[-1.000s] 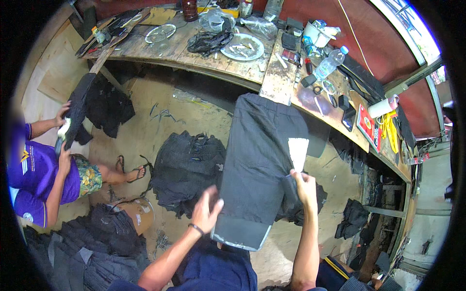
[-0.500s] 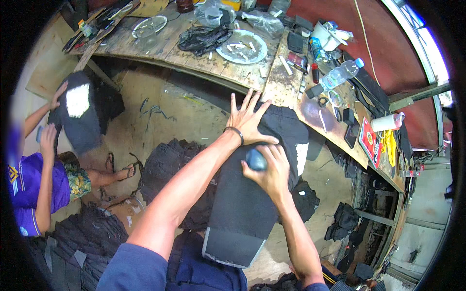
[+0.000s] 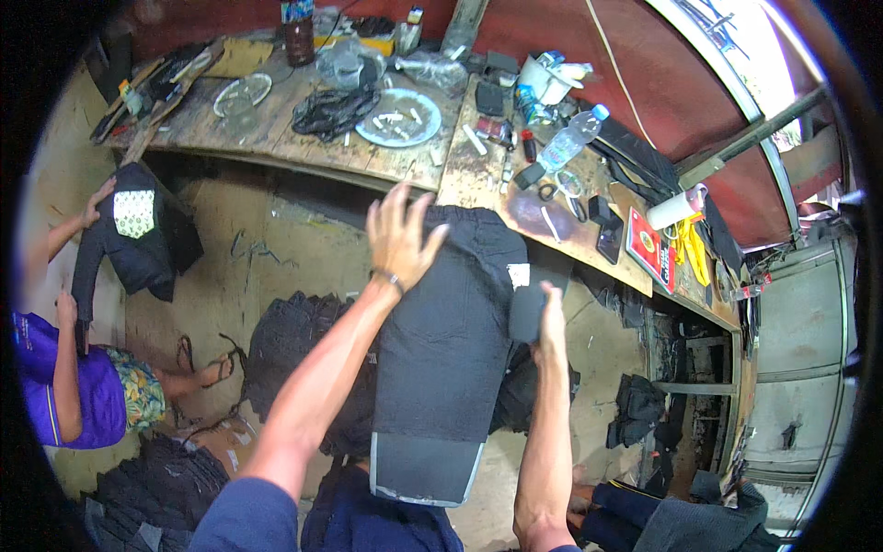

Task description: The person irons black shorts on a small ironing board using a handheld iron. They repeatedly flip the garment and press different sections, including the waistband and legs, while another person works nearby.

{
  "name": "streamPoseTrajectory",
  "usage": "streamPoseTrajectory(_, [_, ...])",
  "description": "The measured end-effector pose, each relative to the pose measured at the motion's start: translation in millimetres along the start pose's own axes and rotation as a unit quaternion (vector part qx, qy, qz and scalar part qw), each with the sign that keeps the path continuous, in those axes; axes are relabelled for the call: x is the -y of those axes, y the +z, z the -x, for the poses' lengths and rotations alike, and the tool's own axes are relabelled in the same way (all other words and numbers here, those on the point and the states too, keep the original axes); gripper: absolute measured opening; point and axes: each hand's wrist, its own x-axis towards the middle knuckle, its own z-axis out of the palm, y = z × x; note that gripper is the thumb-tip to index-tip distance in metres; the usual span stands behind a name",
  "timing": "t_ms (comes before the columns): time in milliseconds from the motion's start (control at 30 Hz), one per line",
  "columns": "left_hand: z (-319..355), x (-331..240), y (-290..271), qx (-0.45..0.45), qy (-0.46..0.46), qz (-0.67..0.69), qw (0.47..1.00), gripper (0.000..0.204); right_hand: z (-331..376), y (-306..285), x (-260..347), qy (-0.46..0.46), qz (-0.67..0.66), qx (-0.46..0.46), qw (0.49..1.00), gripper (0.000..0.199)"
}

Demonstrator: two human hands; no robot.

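A pair of black trousers (image 3: 441, 340) is drawn over a flat board (image 3: 423, 471), whose grey-edged end sticks out at the near side. The waistband lies at the far end, against the wooden table. My left hand (image 3: 402, 237) is open, fingers spread and slightly blurred, by the trousers' upper left edge; whether it touches the cloth I cannot tell. In my right hand (image 3: 552, 322) is a dark rounded block (image 3: 527, 314), held at the trousers' right edge just below a small white patch (image 3: 519, 275). The block's underside is hidden, and its exact kind is unclear.
A wooden table (image 3: 386, 163) bears a plate of white sticks (image 3: 399, 133), a water bottle (image 3: 575, 138), a phone (image 3: 609, 241) and a red booklet (image 3: 649, 248). Dark cloth piles (image 3: 299, 354) lie on the floor. At left, another person (image 3: 74, 377) handles a dark garment (image 3: 138, 244).
My left hand has lifted or slid off the cloth toward its left edge. My right hand has moved the block from the middle of the trousers to their right edge, turning it. The view has shifted.
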Motion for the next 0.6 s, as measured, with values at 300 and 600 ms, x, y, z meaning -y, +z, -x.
streamPoseTrajectory(300, [234, -1, -63, 0.140, -0.258, 0.486, 0.823, 0.066, 81, -63, -92, -0.174, 0.257, 0.052, 0.949, 0.058])
streamPoseTrajectory(600, [255, -19, -321, 0.154, -0.330, -0.027, 0.931, 0.041, 320, -77, -155, -0.107, 0.384, 0.154, 0.904, 0.046])
